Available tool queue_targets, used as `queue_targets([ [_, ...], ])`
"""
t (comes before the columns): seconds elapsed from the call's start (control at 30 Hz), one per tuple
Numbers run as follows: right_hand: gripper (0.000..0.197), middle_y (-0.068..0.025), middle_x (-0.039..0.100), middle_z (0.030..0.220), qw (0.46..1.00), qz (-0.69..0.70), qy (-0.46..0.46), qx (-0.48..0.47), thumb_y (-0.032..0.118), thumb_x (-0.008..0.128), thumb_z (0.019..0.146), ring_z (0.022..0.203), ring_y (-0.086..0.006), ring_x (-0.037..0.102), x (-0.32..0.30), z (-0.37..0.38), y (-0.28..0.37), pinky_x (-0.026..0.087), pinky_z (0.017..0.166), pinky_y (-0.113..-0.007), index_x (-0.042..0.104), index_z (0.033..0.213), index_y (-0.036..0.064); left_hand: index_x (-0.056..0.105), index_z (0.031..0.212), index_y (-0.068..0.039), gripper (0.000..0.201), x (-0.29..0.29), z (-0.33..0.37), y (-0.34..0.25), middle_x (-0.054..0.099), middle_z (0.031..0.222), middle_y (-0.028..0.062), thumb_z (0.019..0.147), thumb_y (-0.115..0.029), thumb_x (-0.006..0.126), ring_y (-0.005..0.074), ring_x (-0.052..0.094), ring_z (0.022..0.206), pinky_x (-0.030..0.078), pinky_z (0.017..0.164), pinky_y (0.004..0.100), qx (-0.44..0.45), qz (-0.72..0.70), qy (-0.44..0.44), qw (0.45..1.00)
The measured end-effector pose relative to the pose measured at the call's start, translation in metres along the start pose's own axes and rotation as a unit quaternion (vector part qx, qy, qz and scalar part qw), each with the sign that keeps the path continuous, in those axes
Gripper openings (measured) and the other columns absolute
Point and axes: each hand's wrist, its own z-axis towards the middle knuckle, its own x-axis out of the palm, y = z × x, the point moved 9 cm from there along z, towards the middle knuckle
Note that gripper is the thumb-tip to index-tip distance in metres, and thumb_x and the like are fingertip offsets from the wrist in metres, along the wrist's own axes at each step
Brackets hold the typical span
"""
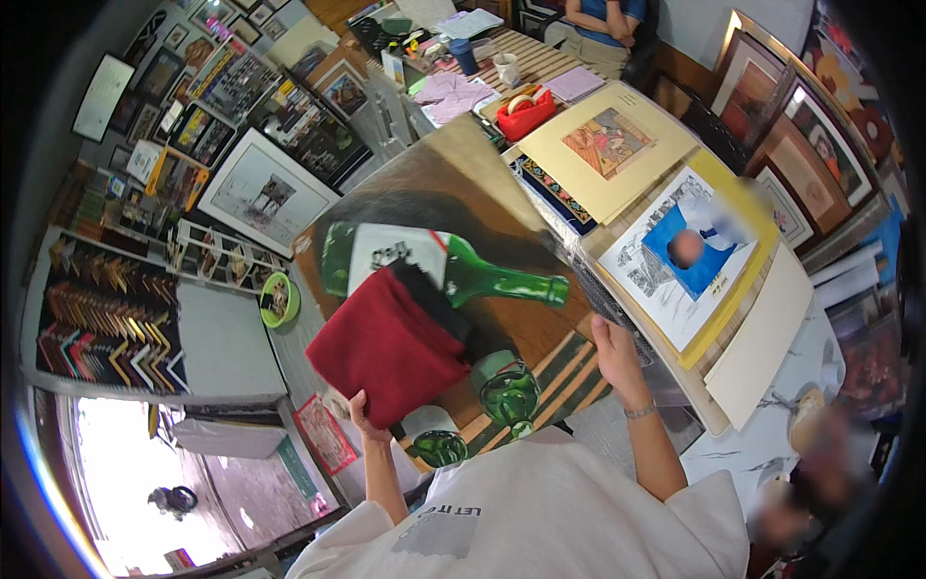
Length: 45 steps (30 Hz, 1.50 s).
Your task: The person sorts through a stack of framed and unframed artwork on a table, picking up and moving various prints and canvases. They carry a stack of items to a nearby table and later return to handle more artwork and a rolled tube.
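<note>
A large painting [540,241] of a green bottle and glasses is tilted in front of me. Over its lower left part lies a folded dark red cloth [386,343], with a black fold [429,294] showing along its upper right side. My left hand [368,420] is closed at the cloth's lower left corner, thumb up; its other fingers are hidden beneath, so whether it also grips the painting's edge is unclear. On the opposite side, my right hand [615,349] is closed around the painting's right edge, its fingertips out of sight behind it.
Matted pictures [666,111] and a drawing with a blue middle [637,275] lie on the right. Behind stand a red tape dispenser [526,114], a mug [505,69] and a seated person [598,29]. A green basket [280,299] and frame-corner samples [111,318] are left.
</note>
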Motion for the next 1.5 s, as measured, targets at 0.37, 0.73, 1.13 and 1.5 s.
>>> queue_targets([
  [0.37, 0.052, -0.0261, 0.058, 0.078, 0.982, -0.093, -0.143, 0.079, 0.040, 0.037, 0.102, 0.072, -0.0417, 0.057, -0.062, -0.105, -0.023, 0.044, 0.066, -0.045, 0.057, 0.085, -0.0046, 0.028, 0.146, -0.006, 0.077, 0.083, 0.003, 0.041, 0.046, 0.137, 0.0121, 0.082, -0.014, 0.071, 0.0247, 0.050, 0.122, 0.041, 0.104, 0.0371, -0.008, 0.170, 0.083, 0.982],
  [0.73, 0.048, -0.0116, 0.062, 0.096, 0.833, -0.018, -0.500, 0.235, 0.034, 0.036, 0.105, 0.085, -0.0195, 0.053, -0.127, -0.273, -0.053, 0.043, 0.079, -0.035, 0.059, 0.100, -0.0078, 0.045, 0.134, 0.000, 0.051, 0.182, 0.110, -0.008, 0.057, 0.129, 0.0134, 0.091, -0.025, 0.058, 0.0272, 0.056, 0.117, 0.045, 0.101, 0.0418, -0.026, -0.063, 0.151, 0.986],
  [1.13, 0.051, -0.0160, 0.059, 0.121, 0.628, -0.201, -0.654, 0.370, 0.039, 0.043, 0.101, 0.096, -0.0229, 0.055, -0.095, -0.524, 0.064, 0.042, 0.085, -0.039, 0.046, 0.136, 0.0024, 0.048, 0.131, -0.007, 0.043, 0.354, 0.276, 0.199, 0.056, 0.130, 0.0132, 0.091, -0.020, 0.057, 0.0310, 0.057, 0.117, 0.048, 0.099, 0.0483, -0.180, -0.161, 0.188, 0.952],
  [1.5, 0.054, -0.0178, 0.065, 0.116, 0.707, -0.249, -0.492, 0.442, 0.041, 0.055, 0.096, 0.072, -0.0229, 0.057, -0.068, -0.624, 0.135, 0.045, 0.067, -0.041, 0.048, 0.140, 0.0108, 0.047, 0.133, -0.008, 0.051, 0.431, 0.287, 0.391, 0.053, 0.134, 0.0124, 0.092, -0.037, 0.051, 0.0317, 0.054, 0.119, 0.044, 0.101, 0.0487, -0.249, -0.082, 0.167, 0.950],
])
